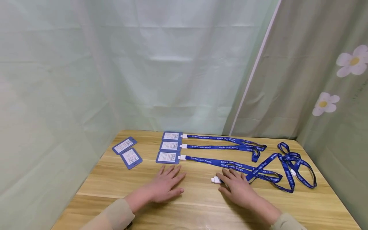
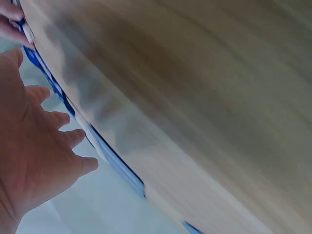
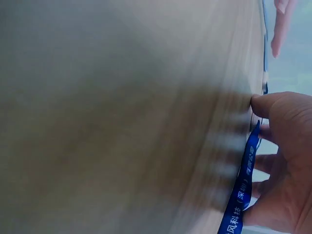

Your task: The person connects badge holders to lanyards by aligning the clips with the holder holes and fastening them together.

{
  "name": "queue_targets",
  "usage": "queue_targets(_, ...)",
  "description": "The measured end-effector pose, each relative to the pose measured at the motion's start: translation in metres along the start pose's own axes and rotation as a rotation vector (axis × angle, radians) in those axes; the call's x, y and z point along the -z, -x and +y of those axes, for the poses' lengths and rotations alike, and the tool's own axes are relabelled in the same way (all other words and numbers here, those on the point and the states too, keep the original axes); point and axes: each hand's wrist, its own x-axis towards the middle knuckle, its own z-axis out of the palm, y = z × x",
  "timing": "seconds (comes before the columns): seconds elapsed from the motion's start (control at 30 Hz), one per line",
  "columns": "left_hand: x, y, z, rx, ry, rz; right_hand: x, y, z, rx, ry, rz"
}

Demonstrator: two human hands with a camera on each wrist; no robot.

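Observation:
My left hand (image 1: 166, 185) is over the table with its fingers spread, holding nothing, just below a row of three blue badge holders (image 1: 167, 157). Each of these joins a blue printed lanyard (image 1: 212, 161) by a white clip (image 1: 183, 157). At the right, my right hand (image 1: 238, 188) lies low over another blue lanyard (image 3: 242, 190), fingers spread and touching it. The white clip (image 1: 216, 180) of that lanyard sticks out beside the fingertips, with no badge holder on it. Part of the strap is hidden under the hand.
Two loose badge holders (image 1: 131, 158) lie at the table's left, their edges meeting. A looped lanyard (image 1: 299, 167) is bunched at the right, overlapping the nearer strap. Pale curtains (image 1: 178, 80) stand behind and beside the wooden table (image 1: 115, 182).

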Motion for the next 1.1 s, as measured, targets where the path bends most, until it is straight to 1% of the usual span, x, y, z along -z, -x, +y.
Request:
queue_targets(0.13,0.003,0.018,-0.017,0.060,0.006,0.035,-0.001,0.012,-0.001,-0.055,-0.013,-0.021)
queue_targets(0.27,0.007,0.041,-0.032,0.118,-0.008,0.066,0.000,0.028,0.005,-0.095,-0.020,-0.024)
queue_targets(0.33,0.007,0.052,-0.043,0.138,-0.024,0.097,0.002,0.035,0.009,-0.111,-0.023,-0.007)
queue_targets(0.43,0.005,0.066,-0.063,0.175,-0.055,0.159,0.004,0.042,0.015,-0.127,-0.023,0.057)
queue_targets(0.5,0.005,0.072,-0.079,0.206,-0.078,0.195,0.006,0.044,0.019,-0.126,-0.017,0.111)
queue_targets(0.57,0.005,0.077,-0.094,0.245,-0.088,0.211,0.007,0.044,0.022,-0.127,-0.009,0.147)
queue_targets(0.67,0.006,0.082,-0.113,0.308,-0.091,0.206,0.007,0.043,0.024,-0.126,-0.004,0.156)
queue_targets(0.73,0.007,0.084,-0.121,0.346,-0.081,0.187,0.007,0.043,0.024,-0.140,-0.010,0.137)
queue_targets(0.8,0.010,0.087,-0.124,0.379,-0.065,0.165,0.006,0.044,0.025,-0.149,-0.015,0.120)
queue_targets(0.9,0.015,0.091,-0.121,0.407,-0.038,0.121,0.005,0.046,0.025,-0.164,-0.030,0.102)
queue_targets(0.93,0.016,0.093,-0.118,0.407,-0.034,0.109,0.005,0.048,0.025,-0.164,-0.035,0.105)
queue_targets(1.03,0.016,0.097,-0.111,0.395,-0.063,0.095,0.006,0.052,0.026,-0.172,-0.042,0.105)
queue_targets(1.1,0.014,0.099,-0.106,0.374,-0.093,0.110,0.007,0.053,0.026,-0.178,-0.043,0.102)
